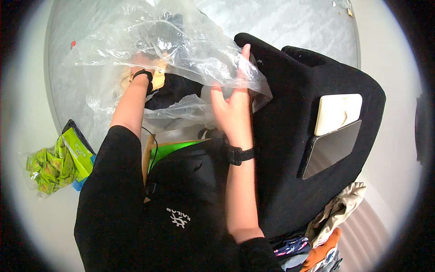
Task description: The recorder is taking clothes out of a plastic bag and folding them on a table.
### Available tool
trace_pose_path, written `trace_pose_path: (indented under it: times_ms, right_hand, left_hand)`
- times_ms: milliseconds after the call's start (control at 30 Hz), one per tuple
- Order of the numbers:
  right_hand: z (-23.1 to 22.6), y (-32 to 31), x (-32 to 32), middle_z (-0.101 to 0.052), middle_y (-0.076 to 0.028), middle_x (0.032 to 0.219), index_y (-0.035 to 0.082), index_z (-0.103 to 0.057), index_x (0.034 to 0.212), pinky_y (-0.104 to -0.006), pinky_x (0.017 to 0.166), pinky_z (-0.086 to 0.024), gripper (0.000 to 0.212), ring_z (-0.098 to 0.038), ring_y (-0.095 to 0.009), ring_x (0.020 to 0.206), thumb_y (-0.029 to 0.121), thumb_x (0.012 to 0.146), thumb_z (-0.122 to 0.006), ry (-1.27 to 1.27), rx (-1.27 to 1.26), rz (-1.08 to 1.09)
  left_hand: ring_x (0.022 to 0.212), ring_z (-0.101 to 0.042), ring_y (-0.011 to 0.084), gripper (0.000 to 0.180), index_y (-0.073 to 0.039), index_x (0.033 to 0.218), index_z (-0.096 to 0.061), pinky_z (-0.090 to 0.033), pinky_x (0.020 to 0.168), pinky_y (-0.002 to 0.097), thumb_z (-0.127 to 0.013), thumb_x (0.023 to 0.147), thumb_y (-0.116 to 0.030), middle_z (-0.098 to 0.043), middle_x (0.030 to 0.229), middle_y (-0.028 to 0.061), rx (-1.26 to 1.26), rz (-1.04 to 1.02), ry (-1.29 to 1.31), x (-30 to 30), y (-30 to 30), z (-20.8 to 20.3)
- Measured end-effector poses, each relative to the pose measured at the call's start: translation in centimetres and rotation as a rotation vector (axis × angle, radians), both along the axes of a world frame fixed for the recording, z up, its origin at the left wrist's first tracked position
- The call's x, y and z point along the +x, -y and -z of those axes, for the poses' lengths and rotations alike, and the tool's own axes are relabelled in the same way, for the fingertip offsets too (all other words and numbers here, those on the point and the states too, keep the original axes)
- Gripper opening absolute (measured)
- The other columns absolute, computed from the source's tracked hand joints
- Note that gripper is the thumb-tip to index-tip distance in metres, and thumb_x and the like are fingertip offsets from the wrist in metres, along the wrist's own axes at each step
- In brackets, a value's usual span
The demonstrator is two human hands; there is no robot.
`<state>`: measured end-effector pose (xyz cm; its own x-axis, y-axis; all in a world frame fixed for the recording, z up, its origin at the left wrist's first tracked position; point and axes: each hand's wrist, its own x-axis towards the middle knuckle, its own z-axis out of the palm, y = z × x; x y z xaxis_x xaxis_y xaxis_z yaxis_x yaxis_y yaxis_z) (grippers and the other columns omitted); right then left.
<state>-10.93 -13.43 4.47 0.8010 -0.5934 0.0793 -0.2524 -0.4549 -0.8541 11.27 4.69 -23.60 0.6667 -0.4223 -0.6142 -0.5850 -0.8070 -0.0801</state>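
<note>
A large clear plastic bag (181, 54) spreads across the upper middle. My left hand (141, 61) reaches into it, beside a pale yellow item (158, 77) that looks like cloth. Glare and folds of film hide those fingers, so I cannot tell whether they grip it. Dark fabric (172, 90) shows below the film, right of the left wrist. My right hand (233, 109) is raised at the bag's right side with thumb and fingers spread. Film drapes across these fingers, and one fingertip pokes out above it.
A black cloth-covered seat or cushion (290, 136) fills the right, bearing a white flat case (339, 113) and a dark phone (333, 149). Clothes (317, 254) lie at lower right. Green packets in a clear bag (52, 165) lie at left. An open box with a green flap (170, 149) sits before me.
</note>
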Motion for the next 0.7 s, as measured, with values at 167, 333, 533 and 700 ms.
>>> trace_pose_path:
  times_ms: [167, 333, 533, 700]
  right_hand:
    - [0.2, 0.1, -0.2, -0.032, -0.028, 0.138, -0.001, -0.02, 0.141, -0.0476, 0.11, -0.017, 0.079, -0.027, -0.043, 0.13, 0.002, 0.071, -0.056, -0.01, -0.016, 0.018]
    - [0.4, 0.0, 0.2, -0.033, -0.027, 0.137, 0.0, -0.026, 0.14, -0.0484, 0.109, -0.02, 0.076, -0.03, -0.045, 0.127, 0.003, 0.07, -0.057, 0.006, 0.005, 0.042]
    - [-0.5, -0.1, 0.3, -0.035, -0.027, 0.136, 0.001, -0.032, 0.137, -0.0486, 0.107, -0.024, 0.073, -0.033, -0.046, 0.124, 0.004, 0.07, -0.058, 0.029, -0.116, 0.034]
    - [-2.0, -1.2, -0.4, -0.041, -0.028, 0.131, 0.003, -0.035, 0.136, -0.0483, 0.105, -0.026, 0.068, -0.037, -0.048, 0.12, 0.007, 0.073, -0.058, 0.032, -0.132, 0.096]
  left_hand:
    - [0.109, -0.054, 0.0367, 0.047, -0.004, 0.113, -0.059, -0.041, 0.095, 0.0429, -0.056, 0.078, -0.037, -0.058, 0.113, 0.0208, -0.009, 0.025, 0.013, 1.3, -0.4, -0.2]
    - [0.108, -0.054, 0.0373, 0.048, -0.003, 0.11, -0.06, -0.042, 0.094, 0.0431, -0.058, 0.078, -0.038, -0.059, 0.111, 0.0214, -0.097, 0.095, -0.009, 3.7, -1.8, -1.4]
    - [0.114, -0.049, 0.0378, 0.058, -0.003, 0.121, -0.053, -0.036, 0.1, 0.0425, -0.061, 0.079, -0.042, -0.053, 0.122, 0.0215, -0.362, -0.194, -0.146, 4.7, -2.6, -5.3]
    - [0.089, -0.06, 0.03, 0.044, -0.001, 0.099, -0.061, -0.046, 0.076, 0.0401, -0.064, 0.077, -0.039, -0.063, 0.094, 0.0165, -0.748, -0.028, 0.011, 3.0, -2.6, -12.8]
